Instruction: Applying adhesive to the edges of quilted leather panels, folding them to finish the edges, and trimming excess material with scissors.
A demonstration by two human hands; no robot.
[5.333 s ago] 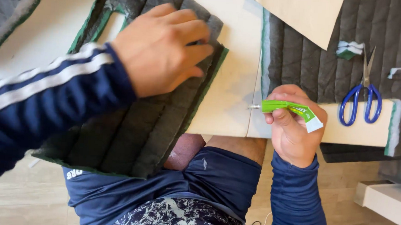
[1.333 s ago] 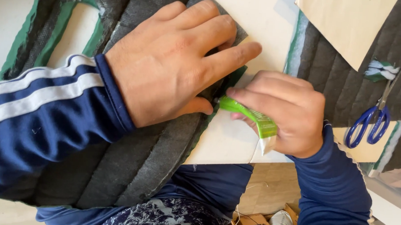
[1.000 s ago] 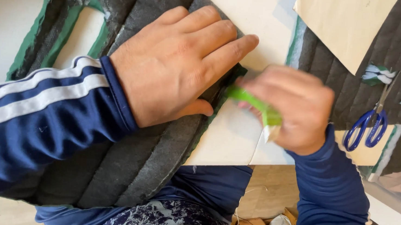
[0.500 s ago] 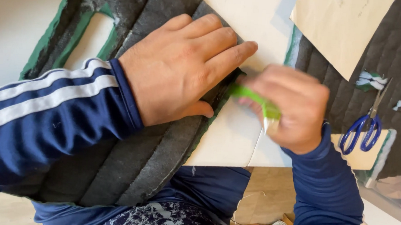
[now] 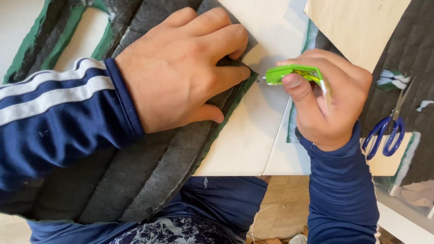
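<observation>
My left hand (image 5: 182, 67) lies flat on a dark grey quilted fabric piece (image 5: 138, 177) with a green edge, pressing it onto the white table (image 5: 248, 139); its fingertips sit at the fabric's right edge. My right hand (image 5: 328, 103) grips a small bright green tool (image 5: 292, 74) with a metal tip. The tip points left, just off my left index fingertip and the fabric's edge. What kind of tool it is cannot be told for sure.
Blue-handled scissors (image 5: 389, 132) lie to the right on another dark quilted piece (image 5: 426, 64). A tan paper pattern (image 5: 356, 25) rests at the top right. Small fabric scraps (image 5: 393, 80) lie near the scissors. The table's near edge runs above my lap.
My right hand has pulled the green tool a little right, away from the fabric edge where it was pressed a second ago. Five seconds ago it was farther right, at the table's near edge.
</observation>
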